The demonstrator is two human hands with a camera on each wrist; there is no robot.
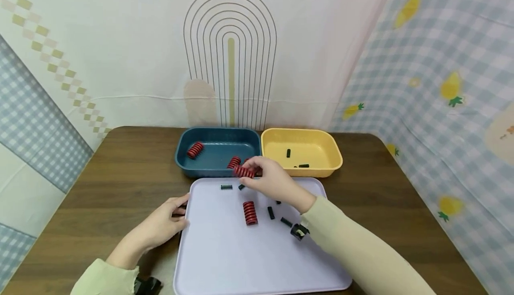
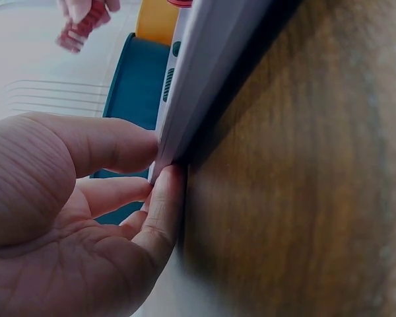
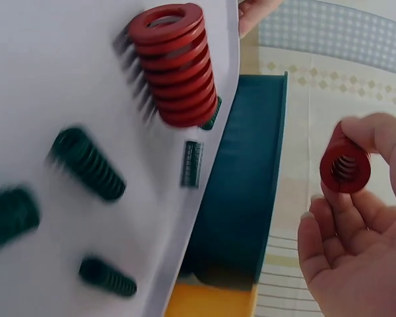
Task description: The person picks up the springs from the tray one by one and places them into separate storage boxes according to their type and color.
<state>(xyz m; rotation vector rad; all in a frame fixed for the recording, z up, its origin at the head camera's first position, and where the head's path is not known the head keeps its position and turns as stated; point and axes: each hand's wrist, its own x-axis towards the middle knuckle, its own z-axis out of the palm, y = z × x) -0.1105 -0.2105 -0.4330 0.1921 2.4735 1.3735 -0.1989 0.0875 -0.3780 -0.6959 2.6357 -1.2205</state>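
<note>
My right hand point(image 1: 277, 181) pinches a red coil spring point(image 1: 244, 171) between thumb and fingers, over the front edge of the blue bin point(image 1: 217, 173). The right wrist view shows this held spring point(image 3: 344, 165) end-on, its hollow core visible. My left hand point(image 1: 158, 226) grips the left rim of the white tray point(image 1: 217, 259), its thumb and fingertips point(image 2: 165, 188) at the edge. Another red spring point(image 1: 250, 213) lies mid-tray. Several small dark green springs point(image 1: 271, 213) lie about it, with one green spring point(image 1: 226, 187) near the far rim.
Inside the blue bin are red springs point(image 1: 195, 150). A yellow bin point(image 1: 337, 156) beside it contains small dark green springs point(image 1: 288, 153). Both bins stand behind the tray on a brown wooden table point(image 1: 377, 183). Patterned cloth point(image 1: 152, 54) hangs behind and at the sides.
</note>
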